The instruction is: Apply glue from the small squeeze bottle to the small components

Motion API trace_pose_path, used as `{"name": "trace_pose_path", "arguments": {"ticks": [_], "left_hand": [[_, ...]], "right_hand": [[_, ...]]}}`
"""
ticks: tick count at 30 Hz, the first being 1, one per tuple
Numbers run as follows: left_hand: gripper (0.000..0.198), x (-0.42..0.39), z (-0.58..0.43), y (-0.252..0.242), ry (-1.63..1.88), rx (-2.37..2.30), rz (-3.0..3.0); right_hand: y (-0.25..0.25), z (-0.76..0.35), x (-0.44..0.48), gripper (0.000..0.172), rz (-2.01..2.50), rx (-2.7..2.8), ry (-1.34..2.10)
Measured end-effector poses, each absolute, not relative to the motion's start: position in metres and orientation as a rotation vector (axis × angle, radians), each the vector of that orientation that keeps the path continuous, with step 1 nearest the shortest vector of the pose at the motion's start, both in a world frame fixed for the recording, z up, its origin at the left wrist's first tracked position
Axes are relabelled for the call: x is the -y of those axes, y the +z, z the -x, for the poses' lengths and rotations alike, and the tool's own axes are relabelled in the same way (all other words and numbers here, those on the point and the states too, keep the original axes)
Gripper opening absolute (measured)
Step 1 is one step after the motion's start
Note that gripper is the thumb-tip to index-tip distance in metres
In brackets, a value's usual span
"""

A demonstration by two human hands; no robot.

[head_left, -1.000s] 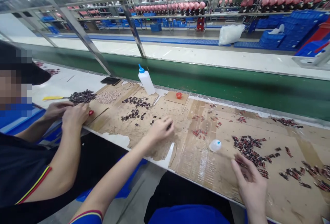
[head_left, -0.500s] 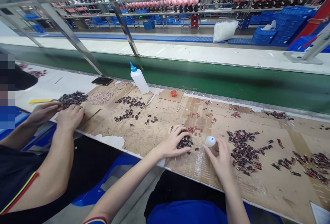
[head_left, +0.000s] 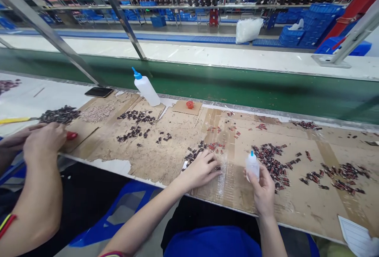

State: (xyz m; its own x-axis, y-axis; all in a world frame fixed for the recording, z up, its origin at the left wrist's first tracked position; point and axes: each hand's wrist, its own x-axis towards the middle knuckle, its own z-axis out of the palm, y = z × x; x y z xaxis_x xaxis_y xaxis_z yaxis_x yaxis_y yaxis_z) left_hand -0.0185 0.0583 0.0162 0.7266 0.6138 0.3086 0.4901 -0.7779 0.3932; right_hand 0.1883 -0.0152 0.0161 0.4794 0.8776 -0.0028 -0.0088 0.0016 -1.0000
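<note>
In the head view, my right hand grips a small white squeeze bottle by its body, the blue tip pointing up. That bottle is just left of a large pile of dark-and-red small parts. My left hand rests low over the near edge of a heap of small dark parts, its fingers bent but apart. A few dark bits show between its thumb and fingertips; I see nothing firmly held. Small red pieces lie just beyond this hand.
A larger white bottle with a blue nozzle stands at the back. Near it are a red cap and a phone. At left, a co-worker's hands work beside another dark pile. A paper sheet lies front right.
My right hand has moved right, and the small bottle now shows more of its side. My left hand's fingers have drawn closer together at the heap. The whole view has shifted.
</note>
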Motion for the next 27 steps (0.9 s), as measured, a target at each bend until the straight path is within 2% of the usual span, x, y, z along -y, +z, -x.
{"name": "trace_pose_path", "arguments": {"ticks": [6,12,16,27], "left_hand": [[0.014,-0.055,0.022,0.006,0.745,-0.901,-2.583],[0.014,-0.053,0.025,0.003,0.797,-0.917,-2.496],[0.013,-0.053,0.024,0.0,0.83,-0.936,-2.447],[0.016,-0.05,0.023,-0.005,0.924,-0.999,-2.28]], "right_hand": [[0.017,-0.19,0.017,0.042,1.347,0.699,0.909],[0.02,-0.18,0.009,0.029,1.277,0.488,0.828],[0.015,-0.176,0.007,0.032,1.322,0.439,0.804],[0.017,-0.162,0.008,0.042,1.602,0.819,0.711]]}}
